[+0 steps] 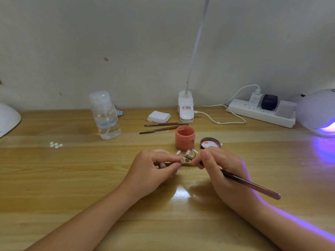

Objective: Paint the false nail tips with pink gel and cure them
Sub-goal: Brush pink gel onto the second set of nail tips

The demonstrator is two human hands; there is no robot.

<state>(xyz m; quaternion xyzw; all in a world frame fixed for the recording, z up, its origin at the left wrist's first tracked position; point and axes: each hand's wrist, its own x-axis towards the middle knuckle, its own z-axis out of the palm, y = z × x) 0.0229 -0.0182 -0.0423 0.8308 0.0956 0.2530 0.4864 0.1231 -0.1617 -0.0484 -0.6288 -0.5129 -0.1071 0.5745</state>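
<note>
At table centre, the left hand [154, 166] pinches a small stand of pale false nail tips [187, 152]. The right hand [220, 166] grips a slim brown brush [250, 184], bristles on one tip. The open pink gel jar [184, 137] stands at twelve o'clock (lamp-clip label unreadable).

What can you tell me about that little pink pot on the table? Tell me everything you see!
The pink pot is a small round jar, plastic by its look, standing upright on the wooden table. It is open, and pink gel shows inside. Its dark-rimmed lid lies flat just to its right, underside up and smeared with pink. Two brushes lie behind it to the left. The nail tips sit just in front. No hand touches it.
</note>
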